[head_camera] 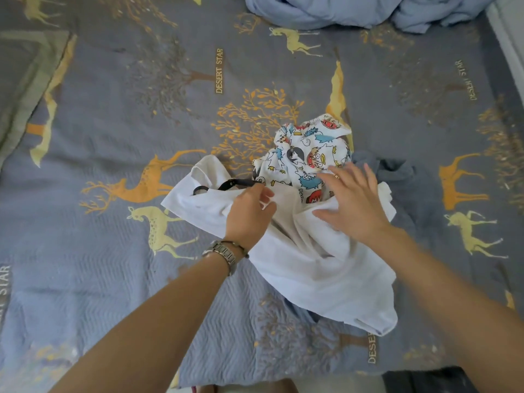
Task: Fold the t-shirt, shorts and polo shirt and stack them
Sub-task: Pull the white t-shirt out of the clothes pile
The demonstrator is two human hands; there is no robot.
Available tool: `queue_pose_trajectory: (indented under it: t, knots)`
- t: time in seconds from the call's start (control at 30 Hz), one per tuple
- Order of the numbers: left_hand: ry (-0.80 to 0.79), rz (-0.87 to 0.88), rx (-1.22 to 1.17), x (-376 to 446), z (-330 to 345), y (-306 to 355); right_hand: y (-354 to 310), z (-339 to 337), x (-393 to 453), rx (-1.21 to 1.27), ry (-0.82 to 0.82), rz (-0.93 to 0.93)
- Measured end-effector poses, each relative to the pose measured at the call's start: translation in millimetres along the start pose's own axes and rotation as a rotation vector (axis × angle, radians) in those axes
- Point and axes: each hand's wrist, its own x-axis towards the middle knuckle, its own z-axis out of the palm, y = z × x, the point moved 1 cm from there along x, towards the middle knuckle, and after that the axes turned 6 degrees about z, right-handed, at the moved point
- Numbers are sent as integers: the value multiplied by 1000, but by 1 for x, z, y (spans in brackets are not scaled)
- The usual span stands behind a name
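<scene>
A crumpled white garment (314, 268) with a black-trimmed neck lies in a heap at the centre of the bed. My left hand (249, 214), with a watch on its wrist, pinches a fold of that white cloth near the collar. My right hand (351, 202) rests flat on the white cloth with its fingers spread. Just beyond the hands sits a bunched white piece printed with cartoon faces (309, 154). A grey-blue garment (397, 174) lies rumpled to the right, partly under the white one. Which piece is the t-shirt, polo or shorts I cannot tell.
All of it lies on a grey-blue bedspread (141, 109) printed with deer and trees. A light blue blanket (340, 9) is piled at the far edge. The bed's near edge runs along the bottom, with a dark object (425, 381) at the lower right.
</scene>
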Motion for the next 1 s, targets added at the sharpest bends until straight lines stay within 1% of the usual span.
queue_pose_trajectory:
  t: [0.03, 0.1, 0.2, 0.3, 0.43, 0.5, 0.57, 0.63, 0.73, 0.83, 0.9, 1.0]
  knots:
    - [-3, -16, -2, 4, 6, 2, 7, 2, 8, -35, -91, 24]
    - [-2, -53, 0, 10, 18, 5, 19, 7, 17, -53, -210, 38]
    - [12, -113, 16, 17, 39, 8, 32, 16, 14, 140, -306, 33]
    - [23, -182, 70, 20, 58, 11, 42, 27, 2, 234, -271, -23]
    - [47, -249, 115, 23, 77, 17, 48, 37, -10, 301, -276, 9]
    - [51, -249, 124, 22, 82, 20, 48, 41, -18, 341, -292, 13]
    - [77, -215, 64, 18, 83, 23, 47, 43, -25, 410, -331, 36]
    - [137, -165, -38, 9, 80, 24, 41, 44, -33, 461, -380, 50]
    - [210, -138, -144, -8, 67, 24, 27, 44, -46, 526, -380, 48]
    - [290, -171, -265, -30, 51, 21, 7, 44, -60, 540, -345, 4]
    - [373, -206, -311, -47, 41, 16, -9, 44, -68, 533, -356, -39]
    - [477, -277, -336, -75, 31, 2, -31, 43, -77, 486, -473, -86]
